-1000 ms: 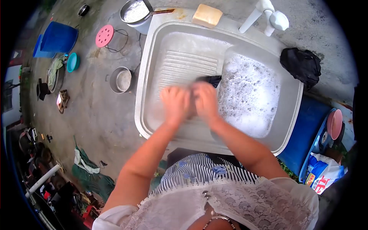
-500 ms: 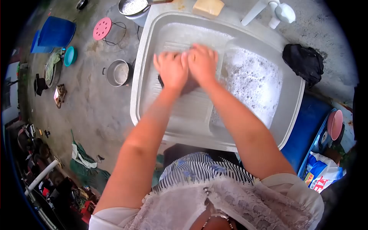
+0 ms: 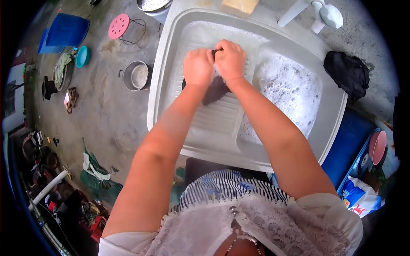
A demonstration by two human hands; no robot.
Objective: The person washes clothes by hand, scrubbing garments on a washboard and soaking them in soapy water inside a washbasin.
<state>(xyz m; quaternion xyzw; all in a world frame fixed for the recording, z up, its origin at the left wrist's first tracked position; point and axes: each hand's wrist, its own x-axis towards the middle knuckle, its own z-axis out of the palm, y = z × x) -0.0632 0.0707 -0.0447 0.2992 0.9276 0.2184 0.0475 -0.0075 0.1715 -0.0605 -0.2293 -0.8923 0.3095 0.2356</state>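
Note:
Both fists are side by side over the ridged washboard (image 3: pixel 218 118) of a pale laundry sink (image 3: pixel 156 91). A wet, dark brown cloth (image 3: pixel 215 93) is bunched beneath and between them, its loose end hanging toward me. My left hand (image 3: pixel 199 67) is closed on the cloth, with a dark bit showing at its outer side. Closed beside it, my right hand (image 3: pixel 230 62) grips the same cloth, and a dark fold pokes out between the thumbs. Most of the cloth is hidden by my hands. White suds (image 3: pixel 290 87) fill the basin to the right.
A yellowish soap block (image 3: pixel 239 7) rests on the sink's far ledge, near a white tap (image 3: pixel 294 13). Black bunched material (image 3: pixel 348 74) lies at the right rim. On the floor at left stand a metal pot (image 3: pixel 136 76), pink stool (image 3: pixel 118 26) and teal basin (image 3: pixel 83 56).
My hands have gone from blurred, pushing motion to a steadier closed grip. More of the dark cloth shows between my wrists. The whole view has shifted slightly.

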